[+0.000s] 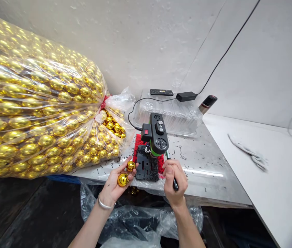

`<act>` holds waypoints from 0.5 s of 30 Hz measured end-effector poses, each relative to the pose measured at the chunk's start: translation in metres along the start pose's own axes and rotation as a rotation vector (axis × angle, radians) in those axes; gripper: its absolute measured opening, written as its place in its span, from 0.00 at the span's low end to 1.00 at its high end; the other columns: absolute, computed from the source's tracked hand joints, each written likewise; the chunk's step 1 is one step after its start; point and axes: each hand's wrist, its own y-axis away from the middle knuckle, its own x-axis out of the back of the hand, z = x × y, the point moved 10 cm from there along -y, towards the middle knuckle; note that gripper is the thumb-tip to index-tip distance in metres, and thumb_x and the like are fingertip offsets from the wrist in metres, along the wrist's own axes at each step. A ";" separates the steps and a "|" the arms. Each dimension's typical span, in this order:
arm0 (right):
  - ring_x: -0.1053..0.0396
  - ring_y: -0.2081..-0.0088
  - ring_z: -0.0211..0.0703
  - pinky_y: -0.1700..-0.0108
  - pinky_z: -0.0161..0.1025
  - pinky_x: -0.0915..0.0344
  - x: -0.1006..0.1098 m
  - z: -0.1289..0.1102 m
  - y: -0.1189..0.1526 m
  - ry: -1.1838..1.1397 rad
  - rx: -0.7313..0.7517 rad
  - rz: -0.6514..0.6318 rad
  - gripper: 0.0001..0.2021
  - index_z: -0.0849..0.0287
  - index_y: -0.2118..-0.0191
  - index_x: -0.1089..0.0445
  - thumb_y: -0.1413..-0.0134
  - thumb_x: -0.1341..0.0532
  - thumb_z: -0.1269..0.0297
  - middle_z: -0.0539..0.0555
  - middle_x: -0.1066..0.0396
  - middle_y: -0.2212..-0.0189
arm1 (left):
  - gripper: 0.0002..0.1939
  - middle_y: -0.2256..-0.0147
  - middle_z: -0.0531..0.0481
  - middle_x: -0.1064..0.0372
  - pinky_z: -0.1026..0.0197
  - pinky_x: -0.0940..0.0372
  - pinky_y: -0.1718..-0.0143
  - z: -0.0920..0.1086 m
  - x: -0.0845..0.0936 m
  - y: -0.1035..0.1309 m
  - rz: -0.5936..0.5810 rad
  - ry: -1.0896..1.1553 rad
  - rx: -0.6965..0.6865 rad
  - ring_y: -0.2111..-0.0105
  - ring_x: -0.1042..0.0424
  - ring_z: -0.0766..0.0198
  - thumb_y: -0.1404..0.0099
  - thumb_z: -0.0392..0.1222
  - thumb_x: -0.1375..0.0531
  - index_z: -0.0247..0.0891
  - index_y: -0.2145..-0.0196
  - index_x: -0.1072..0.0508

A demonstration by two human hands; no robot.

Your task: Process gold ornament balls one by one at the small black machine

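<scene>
Your left hand (113,183), fingers half-curled, holds two shiny gold balls (123,179) beside the boxy black-and-green machine (158,132); tilting the palm could spill them. Your right hand (176,179) wraps its fingers round a black-handled lever (175,186). Black shavings (182,153) litter the grey surface (199,186); a bulging clear plastic bag of gold balls (42,103) crowds the left.

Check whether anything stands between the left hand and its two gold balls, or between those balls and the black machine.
Nothing separates the left hand from the gold balls it holds; toward the black machine, only that hand's fingers visibly intervene.
</scene>
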 end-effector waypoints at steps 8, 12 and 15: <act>0.38 0.70 0.36 0.69 0.36 0.40 -0.001 -0.002 -0.001 0.026 0.002 -0.015 0.12 0.58 0.71 0.41 0.42 0.51 0.81 0.50 0.38 0.75 | 0.16 0.67 0.46 0.24 0.70 0.39 0.81 0.013 -0.011 -0.028 0.047 -0.587 -0.331 0.73 0.27 0.66 0.48 0.37 0.31 0.33 0.60 0.23; 0.37 0.69 0.37 0.68 0.36 0.40 -0.001 -0.002 -0.002 0.016 -0.009 -0.029 0.12 0.58 0.72 0.41 0.42 0.51 0.80 0.50 0.38 0.75 | 0.18 0.65 0.48 0.22 0.63 0.32 0.65 0.020 -0.023 -0.043 0.023 -0.916 -0.566 0.65 0.26 0.61 0.51 0.40 0.31 0.36 0.61 0.23; 0.38 0.70 0.36 0.69 0.36 0.40 -0.001 -0.002 -0.002 0.007 -0.006 -0.029 0.12 0.58 0.73 0.42 0.42 0.51 0.80 0.50 0.39 0.75 | 0.20 0.62 0.47 0.22 0.58 0.33 0.55 0.018 -0.031 -0.050 -0.028 -1.140 -0.658 0.61 0.26 0.58 0.48 0.43 0.33 0.36 0.57 0.23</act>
